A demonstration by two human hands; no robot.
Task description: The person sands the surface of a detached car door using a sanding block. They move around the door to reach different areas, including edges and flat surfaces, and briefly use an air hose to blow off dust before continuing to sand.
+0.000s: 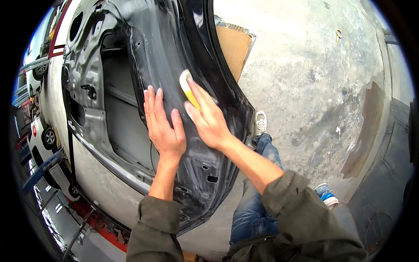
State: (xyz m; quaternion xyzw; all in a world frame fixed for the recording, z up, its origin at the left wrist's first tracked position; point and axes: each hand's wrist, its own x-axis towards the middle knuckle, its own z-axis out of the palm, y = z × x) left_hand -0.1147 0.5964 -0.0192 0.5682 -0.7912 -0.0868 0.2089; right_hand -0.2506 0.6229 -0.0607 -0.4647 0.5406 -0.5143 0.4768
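Note:
A black car door panel (162,52) with its bare metal frame and openings stands tilted in front of me. A band of its surface is dulled with grey, dusty streaks. My left hand (166,131) lies flat on this band, fingers stretched forward and close together, holding nothing. Just to its right, my right hand (209,120) grips a yellow and white sanding pad (187,86) pressed against the panel. The pad's underside and part of its right side are hidden by the panel and my fingers.
Brown cardboard (232,48) lies beyond the panel's right edge. My shoes (260,123) stand on the stained concrete floor (301,65), right of the panel. A flat brown sheet (364,131) lies farther right. White cars (43,135) are parked at the far left.

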